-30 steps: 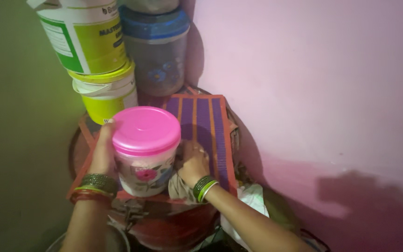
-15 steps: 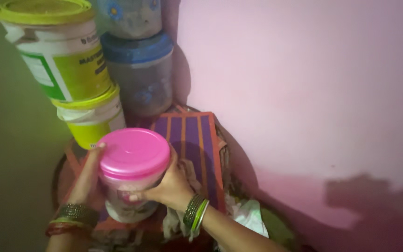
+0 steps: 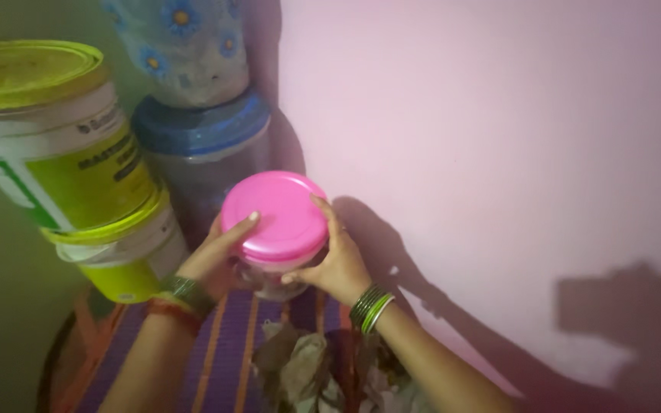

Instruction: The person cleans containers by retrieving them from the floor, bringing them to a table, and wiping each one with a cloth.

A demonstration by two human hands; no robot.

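Observation:
A clear plastic jar with a round pink lid [image 3: 275,216] is held up between both my hands in the middle of the head view. My left hand [image 3: 212,258] grips its left side, thumb lying on the lid's edge. My right hand [image 3: 334,261] clasps the right side, fingers curled over the rim. Both wrists wear green and dark bangles. The jar hangs above a striped purple and orange cloth [image 3: 231,352].
At the left stand two stacked buckets with yellow-green lids [image 3: 63,145]. Behind the jar is a clear container with a blue lid [image 3: 200,130], with a flowered jar [image 3: 185,46] on top. A pink wall [image 3: 483,153] closes the right side. Crumpled rags [image 3: 307,371] lie below.
Both hands have lifted the pink-lidded jar up and away from me, toward the blue-lidded container. The view has tilted up and moved closer to the stacked buckets.

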